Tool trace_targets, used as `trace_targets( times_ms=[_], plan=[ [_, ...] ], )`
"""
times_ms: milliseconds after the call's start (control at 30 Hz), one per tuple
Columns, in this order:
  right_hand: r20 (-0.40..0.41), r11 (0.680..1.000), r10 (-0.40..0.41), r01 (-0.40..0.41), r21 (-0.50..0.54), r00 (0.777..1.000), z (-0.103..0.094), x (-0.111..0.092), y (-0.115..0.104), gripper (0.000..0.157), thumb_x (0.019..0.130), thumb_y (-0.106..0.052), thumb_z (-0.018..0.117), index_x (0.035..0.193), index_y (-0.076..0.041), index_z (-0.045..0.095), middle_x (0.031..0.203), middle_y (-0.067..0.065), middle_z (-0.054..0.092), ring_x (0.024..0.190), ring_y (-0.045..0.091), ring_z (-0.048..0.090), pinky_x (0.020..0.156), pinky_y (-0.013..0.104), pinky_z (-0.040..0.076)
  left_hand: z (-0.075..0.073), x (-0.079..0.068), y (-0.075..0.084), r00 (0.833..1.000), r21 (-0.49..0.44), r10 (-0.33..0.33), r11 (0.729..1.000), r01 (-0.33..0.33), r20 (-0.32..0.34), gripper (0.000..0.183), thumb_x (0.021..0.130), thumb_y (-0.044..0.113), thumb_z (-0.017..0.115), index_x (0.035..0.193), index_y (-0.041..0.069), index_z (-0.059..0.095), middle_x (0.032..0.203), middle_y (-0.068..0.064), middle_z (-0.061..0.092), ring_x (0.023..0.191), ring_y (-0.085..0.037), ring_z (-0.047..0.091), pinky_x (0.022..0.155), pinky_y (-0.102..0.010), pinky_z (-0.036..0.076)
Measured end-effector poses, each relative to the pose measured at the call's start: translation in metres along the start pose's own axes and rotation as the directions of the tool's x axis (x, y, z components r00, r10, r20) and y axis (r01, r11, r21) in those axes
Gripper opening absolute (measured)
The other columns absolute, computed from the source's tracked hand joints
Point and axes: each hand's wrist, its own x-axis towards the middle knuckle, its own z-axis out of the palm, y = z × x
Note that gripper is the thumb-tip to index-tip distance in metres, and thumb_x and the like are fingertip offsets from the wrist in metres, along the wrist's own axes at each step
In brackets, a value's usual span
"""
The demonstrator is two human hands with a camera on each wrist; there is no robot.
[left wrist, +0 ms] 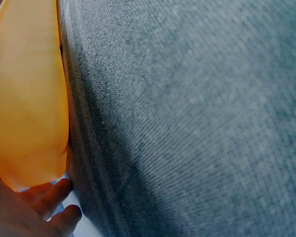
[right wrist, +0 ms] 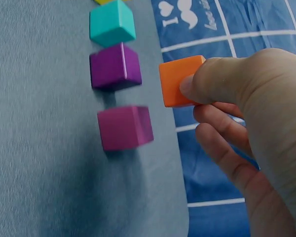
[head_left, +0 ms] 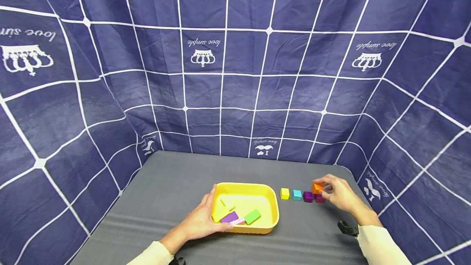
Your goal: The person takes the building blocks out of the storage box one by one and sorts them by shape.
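Note:
My right hand (head_left: 340, 196) pinches an orange cube (head_left: 316, 188) between thumb and fingers. In the right wrist view the orange cube (right wrist: 171, 85) is held up beside a magenta cube (right wrist: 119, 129). From there a row runs leftward in the head view: a purple cube (head_left: 308, 196), a turquoise cube (head_left: 297, 195) and a yellow cube (head_left: 285, 193). My left hand (head_left: 200, 221) grips the left end of a yellow plastic tray (head_left: 254, 199), its thumb along the near rim. The left wrist view shows the tray's outer wall (left wrist: 29, 94) with fingers round its end.
Inside the tray lie several blocks, among them a green block (head_left: 252, 216) and a purple block (head_left: 229, 217). Grey cloth (head_left: 176, 175) covers the table. Blue checked curtain (head_left: 243, 93) stands behind and at both sides, close beyond the right hand.

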Motion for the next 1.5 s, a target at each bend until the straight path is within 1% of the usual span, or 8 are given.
trace_targets(
  times_ms=[200,400,667,800,967,1200,1333,1500],
  plan=[
    [-0.035,1.0,0.006,-0.007,-0.022,0.999,-0.004,-0.009,0.012,0.041,0.083,0.011,0.097,0.12,-0.004,0.088,0.108,0.002,0.083,0.095,0.017,0.08,0.078,0.03,0.068,0.0,0.001,0.0,1.0,0.002,0.0,1.0,0.0,0.002,0.156,0.075,0.08,0.097,0.189,0.013,0.013,0.173,-0.016,0.054,0.138,-0.034,0.071,0.113,-0.065,0.062],
    [-0.046,0.998,0.034,-0.037,-0.052,0.998,-0.009,-0.018,0.023,0.04,0.083,0.009,0.097,0.12,-0.003,0.088,0.108,0.004,0.083,0.093,0.019,0.081,0.075,0.029,0.067,0.002,0.0,-0.001,1.0,-0.013,-0.008,1.0,0.008,0.01,0.157,0.075,0.082,0.096,0.189,0.012,0.014,0.176,-0.016,0.052,0.141,-0.036,0.07,0.114,-0.067,0.061],
    [-0.09,0.999,-0.003,-0.001,-0.045,0.996,-0.009,-0.028,0.037,0.039,0.08,0.015,0.095,0.115,0.001,0.087,0.104,0.009,0.082,0.089,0.015,0.08,0.072,0.025,0.065,0.0,0.001,-0.001,1.0,-0.004,0.005,1.0,-0.005,0.004,0.155,0.076,0.08,0.096,0.188,0.01,0.015,0.172,-0.018,0.054,0.137,-0.036,0.072,0.111,-0.067,0.062],
    [-0.089,1.0,0.009,-0.011,-0.028,0.996,-0.005,-0.033,0.044,0.037,0.08,0.016,0.094,0.114,0.002,0.087,0.104,0.012,0.082,0.087,0.01,0.079,0.072,0.023,0.064,0.001,0.0,-0.001,1.0,-0.002,-0.001,1.0,0.001,0.004,0.155,0.076,0.081,0.096,0.189,0.013,0.014,0.174,-0.017,0.054,0.138,-0.037,0.072,0.11,-0.068,0.062],
    [-0.079,0.998,0.059,-0.06,-0.008,0.995,-0.001,-0.037,0.049,0.037,0.08,0.016,0.094,0.113,0.003,0.087,0.103,0.013,0.082,0.085,0.0,0.074,0.072,0.021,0.062,0.002,0.0,-0.001,1.0,0.003,-0.013,1.0,0.013,0.006,0.155,0.075,0.083,0.095,0.189,0.017,0.014,0.175,-0.016,0.053,0.139,-0.036,0.071,0.111,-0.068,0.062],
    [-0.029,0.987,0.147,-0.148,-0.061,0.989,0.003,-0.04,0.05,0.038,0.081,0.01,0.097,0.116,-0.003,0.089,0.106,0.007,0.084,0.088,0.002,0.075,0.075,0.025,0.064,0.002,0.0,0.0,1.0,0.012,-0.007,1.0,0.007,0.009,0.154,0.076,0.08,0.096,0.189,0.015,0.014,0.173,-0.016,0.054,0.137,-0.036,0.072,0.109,-0.067,0.063],
    [-0.027,0.987,0.15,-0.152,-0.058,0.988,0.005,-0.041,0.05,0.038,0.081,0.011,0.097,0.116,-0.003,0.089,0.106,0.007,0.084,0.089,0.004,0.077,0.075,0.025,0.064,0.001,0.0,0.001,1.0,0.013,-0.007,1.0,0.007,0.011,0.154,0.076,0.08,0.096,0.189,0.015,0.013,0.173,-0.015,0.054,0.137,-0.035,0.072,0.11,-0.066,0.063],
    [-0.05,0.992,0.109,-0.112,-0.058,0.993,0.007,-0.041,0.053,0.039,0.079,0.012,0.098,0.114,-0.002,0.089,0.103,0.008,0.084,0.087,0.001,0.075,0.073,0.024,0.064,0.001,0.001,0.0,1.0,0.01,-0.005,1.0,0.005,0.008,0.155,0.077,0.08,0.096,0.189,0.013,0.013,0.172,-0.016,0.055,0.135,-0.035,0.072,0.11,-0.067,0.062]
  ],
)
